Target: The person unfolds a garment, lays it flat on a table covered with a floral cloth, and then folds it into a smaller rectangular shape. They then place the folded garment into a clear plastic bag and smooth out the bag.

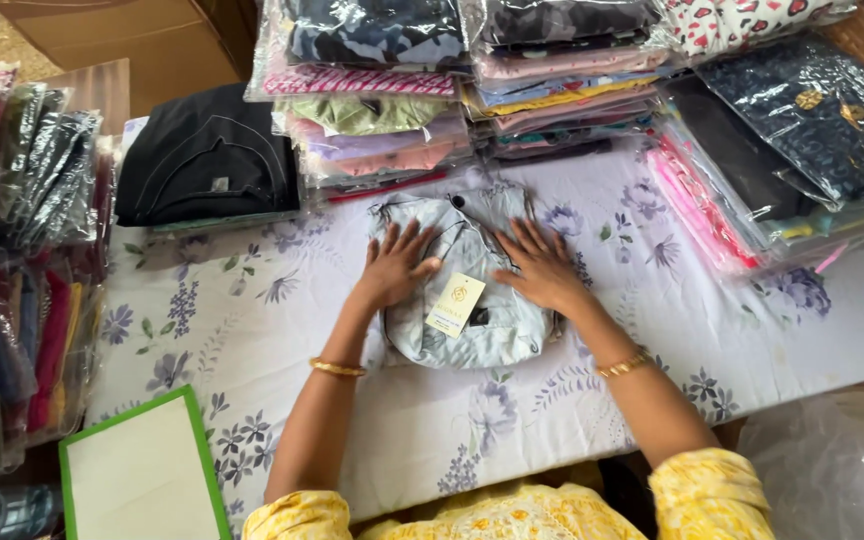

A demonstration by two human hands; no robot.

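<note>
Pressing flat on a folded pale grey garment [462,285] in the middle of the tabletop [372,420], the left hand [392,268] and right hand [544,265] lie open, fingers spread, each grip released. Even pressure either side of the paper tag [455,304] should keep the fold square, clear of the stacked bagged clothes [452,90] behind.

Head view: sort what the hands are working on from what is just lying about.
In hand:
- left hand and right hand, flat on the folded pale grey garment
- its cream paper tag

Lying about:
- folded black garment
- stacks of bagged clothes
- green-edged board
- floral table cover
</note>
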